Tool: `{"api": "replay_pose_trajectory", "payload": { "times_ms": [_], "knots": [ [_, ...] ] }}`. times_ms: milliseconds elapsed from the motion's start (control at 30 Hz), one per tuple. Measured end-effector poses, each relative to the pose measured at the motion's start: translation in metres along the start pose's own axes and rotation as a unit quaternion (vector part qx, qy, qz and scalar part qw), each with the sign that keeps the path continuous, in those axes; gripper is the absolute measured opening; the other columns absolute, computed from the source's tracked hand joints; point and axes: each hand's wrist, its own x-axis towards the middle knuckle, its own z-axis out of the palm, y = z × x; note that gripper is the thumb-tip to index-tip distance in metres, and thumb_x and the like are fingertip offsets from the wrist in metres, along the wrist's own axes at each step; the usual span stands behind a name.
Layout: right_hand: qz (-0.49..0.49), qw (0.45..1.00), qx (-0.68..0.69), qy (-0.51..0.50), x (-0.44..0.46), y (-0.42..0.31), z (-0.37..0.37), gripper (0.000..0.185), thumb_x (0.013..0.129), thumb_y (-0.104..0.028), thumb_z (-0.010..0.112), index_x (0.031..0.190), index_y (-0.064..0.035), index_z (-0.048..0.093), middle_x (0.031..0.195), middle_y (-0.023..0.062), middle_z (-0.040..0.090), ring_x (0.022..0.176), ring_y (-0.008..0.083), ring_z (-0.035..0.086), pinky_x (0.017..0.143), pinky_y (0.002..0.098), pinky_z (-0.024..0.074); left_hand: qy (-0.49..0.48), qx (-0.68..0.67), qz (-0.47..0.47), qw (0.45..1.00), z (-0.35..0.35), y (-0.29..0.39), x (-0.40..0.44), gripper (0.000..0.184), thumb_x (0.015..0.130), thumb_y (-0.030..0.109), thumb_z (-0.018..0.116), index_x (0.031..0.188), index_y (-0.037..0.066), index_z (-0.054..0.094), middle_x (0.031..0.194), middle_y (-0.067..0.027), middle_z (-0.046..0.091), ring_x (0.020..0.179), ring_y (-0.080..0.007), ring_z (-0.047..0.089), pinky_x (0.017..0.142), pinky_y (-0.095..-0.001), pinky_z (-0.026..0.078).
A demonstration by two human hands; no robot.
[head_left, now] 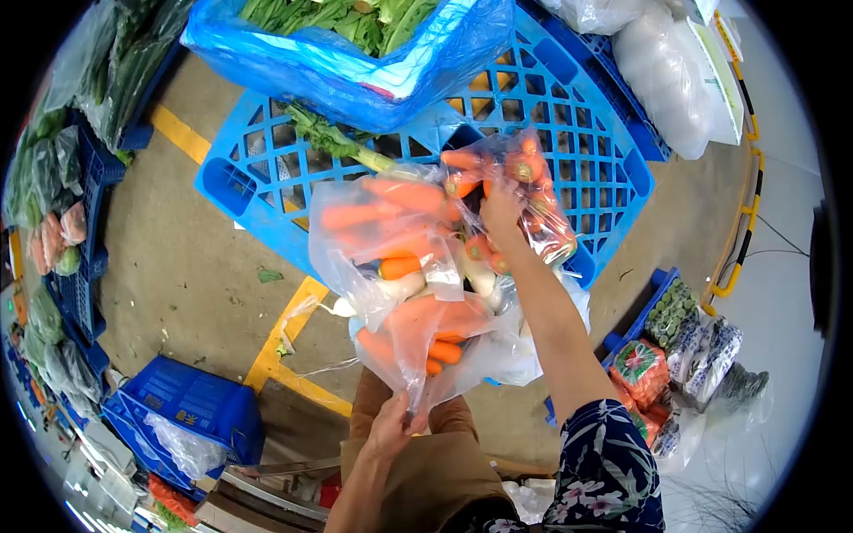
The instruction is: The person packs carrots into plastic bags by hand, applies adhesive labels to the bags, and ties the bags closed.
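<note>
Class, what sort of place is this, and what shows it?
Probably a produce packing or storage area: bagged carrots over a blue pallet, and a plastic-lined container of leafy greens.

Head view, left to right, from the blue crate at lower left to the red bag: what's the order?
Blue crate → left hand → carrot bag at the right hand → red bag.

carrots (524,167) in bag (553,229) on pallet (435,126)
</note>
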Motion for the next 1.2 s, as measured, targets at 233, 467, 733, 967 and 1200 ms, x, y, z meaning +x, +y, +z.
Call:
{"api": "replay_pose_trajectory", "payload": {
  "times_ms": [233,467,733,967,1200],
  "knots": [
    [0.111,0.965,0.189,-0.146,0.018,0.019,0.028,0.079,0.068,-0.018,0.075,0.136,-0.0127,0.035,0.098,0.0206,0.062,0.094,0.0410,0.059,0.083,0.0465,0.0463,-0.040,-0.035,-0.003,0.999,-0.004,0.005,0.007,0.050,0.097,0.049,0.030,0.075,0.007,0.044,0.053,-0.0008,0.036,0.047,-0.0111,0.032,0.051,-0.0258,0.030],
    [0.104,0.950,0.227,-0.189,0.021,0.027,0.015,0.055,0.066,-0.002,0.064,0.120,-0.0068,0.053,0.093,0.0224,0.063,0.091,0.0382,0.060,0.080,0.0437,0.0469,-0.005,-0.049,0.021,0.999,0.001,0.010,0.006,0.048,0.099,0.045,0.027,0.075,0.008,0.044,0.053,0.0000,0.035,0.049,-0.0128,0.033,0.053,-0.0268,0.031],
    [0.107,0.819,0.548,-0.135,-0.053,0.041,-0.144,0.068,0.059,0.007,0.064,0.124,-0.0035,0.047,0.102,0.0127,0.061,0.084,0.0259,0.063,0.068,0.0344,0.0525,0.020,-0.125,0.068,0.990,0.005,0.013,0.016,0.042,0.101,0.039,0.024,0.093,0.007,0.050,0.059,-0.0003,0.038,0.055,-0.0123,0.036,0.058,-0.0280,0.033],
    [0.179,0.603,0.641,-0.440,-0.161,0.087,-0.228,0.078,0.056,0.003,0.070,0.129,-0.0045,0.044,0.110,0.0077,0.058,0.092,0.0201,0.061,0.069,0.0332,0.0540,0.000,-0.264,0.039,0.964,0.000,0.013,0.027,0.041,0.101,0.040,0.022,0.100,0.010,0.050,0.060,0.0009,0.038,0.053,-0.0123,0.036,0.061,-0.0295,0.034],
    [-0.151,0.724,0.533,-0.411,-0.217,0.028,-0.140,0.056,0.068,-0.001,0.067,0.121,-0.0058,0.052,0.111,0.0123,0.057,0.102,0.0229,0.056,0.078,0.0315,0.0498,-0.041,-0.111,0.037,0.992,-0.001,0.005,0.008,0.043,0.101,0.042,0.023,0.095,0.009,0.048,0.059,0.0009,0.037,0.052,-0.0118,0.035,0.056,-0.0274,0.033]
  ]
}}
